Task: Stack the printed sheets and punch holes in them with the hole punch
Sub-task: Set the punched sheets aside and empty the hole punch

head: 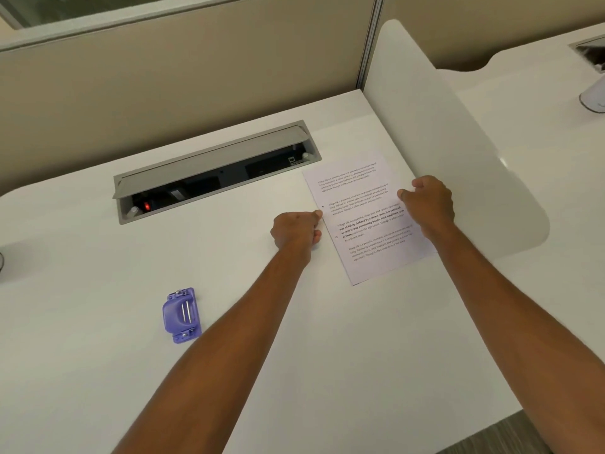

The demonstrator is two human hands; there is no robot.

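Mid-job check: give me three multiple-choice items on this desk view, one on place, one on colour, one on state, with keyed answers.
1. Where does the hole punch lie?
A. On the sheets
B. On the desk, left of the left forearm
C. In the cable tray

2. What colour is it?
A. Purple
B. Black
C. Red

3. What are the hands doing?
A. Pressing the punch
B. Resting idle
C. Touching the printed sheets' side edges

Answers: 1 B, it sits alone on the desk. 2 A, its body is purple. 3 C, the left hand and right hand flank the paper.
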